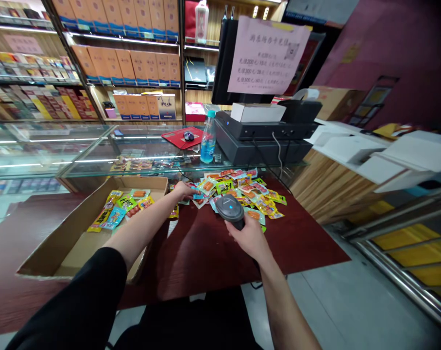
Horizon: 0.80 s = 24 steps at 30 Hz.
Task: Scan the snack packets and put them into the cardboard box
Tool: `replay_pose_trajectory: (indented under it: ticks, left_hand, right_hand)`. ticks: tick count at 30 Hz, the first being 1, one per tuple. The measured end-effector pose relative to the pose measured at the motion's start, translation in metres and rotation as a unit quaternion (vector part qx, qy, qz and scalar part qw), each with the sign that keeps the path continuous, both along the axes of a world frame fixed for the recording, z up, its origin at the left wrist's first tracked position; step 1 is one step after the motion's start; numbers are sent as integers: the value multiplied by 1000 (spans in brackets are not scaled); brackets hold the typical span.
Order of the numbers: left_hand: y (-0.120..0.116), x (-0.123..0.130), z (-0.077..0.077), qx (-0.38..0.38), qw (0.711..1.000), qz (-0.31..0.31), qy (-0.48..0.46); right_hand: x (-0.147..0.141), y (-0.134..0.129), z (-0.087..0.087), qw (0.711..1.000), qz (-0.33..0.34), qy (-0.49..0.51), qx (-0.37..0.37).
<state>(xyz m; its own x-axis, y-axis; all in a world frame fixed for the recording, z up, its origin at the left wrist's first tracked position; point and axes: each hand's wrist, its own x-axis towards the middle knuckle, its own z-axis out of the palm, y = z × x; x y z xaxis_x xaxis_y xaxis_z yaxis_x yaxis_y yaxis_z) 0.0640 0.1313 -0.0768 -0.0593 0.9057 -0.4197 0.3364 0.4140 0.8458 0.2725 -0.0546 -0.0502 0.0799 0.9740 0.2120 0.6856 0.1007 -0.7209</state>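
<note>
My right hand [251,238] is wrapped round the handle of a dark handheld barcode scanner [229,208], a small blue light on its top. The scanner's head is over the near edge of a pile of snack packets [249,189], small colourful sachets, some showing sausages. At the pile's left side my left hand [184,190] is closed with its fingertips on a blue snack packet [197,192]. To the left, a shallow open cardboard box [73,204] holds several similar packets at its far end. My left forearm crosses over the box's right side.
Behind the red-brown table [191,262] is a glass display counter [133,141] with a blue-drink bottle [208,138], a mouse [188,136] and a monitor with a pink notice [267,56]. White boxes [355,148] stand right, shelves at the back.
</note>
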Motion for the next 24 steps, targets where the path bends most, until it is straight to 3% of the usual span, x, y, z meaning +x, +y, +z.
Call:
replay_pose_trajectory:
  ticks: [7, 12, 17, 24]
  left_hand:
    - [-38, -36, 23, 46, 994, -102, -18]
    - [-68, -69, 41, 115, 985, -88, -93]
    - [-71, -83, 54, 149, 980, -85, -99]
    - [-66, -85, 48, 133, 980, -103, -108]
  right_hand:
    - [-12, 1, 2, 1000, 17, -6, -7]
    - [-29, 3, 5, 999, 43, 2, -17]
    - [-43, 5, 5, 996, 81, 18, -20]
    - [-50, 6, 2, 994, 93, 44, -31]
